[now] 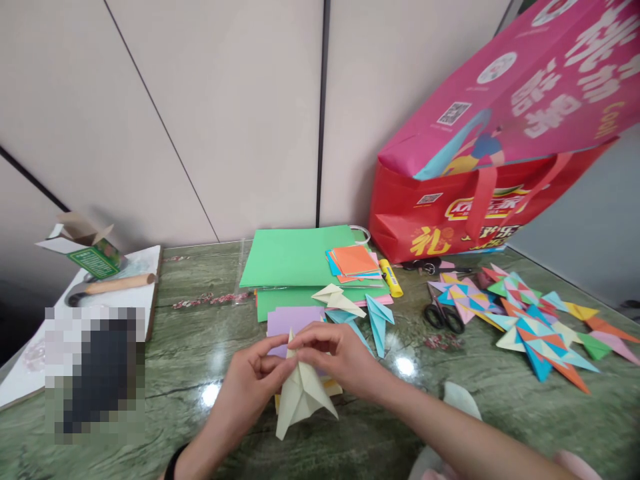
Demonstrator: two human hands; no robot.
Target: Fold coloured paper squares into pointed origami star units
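Between my two hands is a cream sheet of folded paper [303, 395], creased to a narrow point at the top and flaring wide below. My left hand [255, 367] pinches its left edge near the upper part. From the other side, my right hand [335, 347] grips the same paper, thumb close to the left thumb. Beneath it lie purple paper [295, 319] and some yellow sheets, partly hidden. Just beyond my right hand rest a folded cream piece [340, 300] and folded light blue pieces [379, 323].
Green paper [295, 257] lies behind, topped by small orange squares [354, 260], with a yellow glue stick [391, 278] alongside. Black scissors [445, 317] and colourful folded stars [540, 333] are to the right, below red and pink bags [440, 207]. An open box [93, 257] stands at left.
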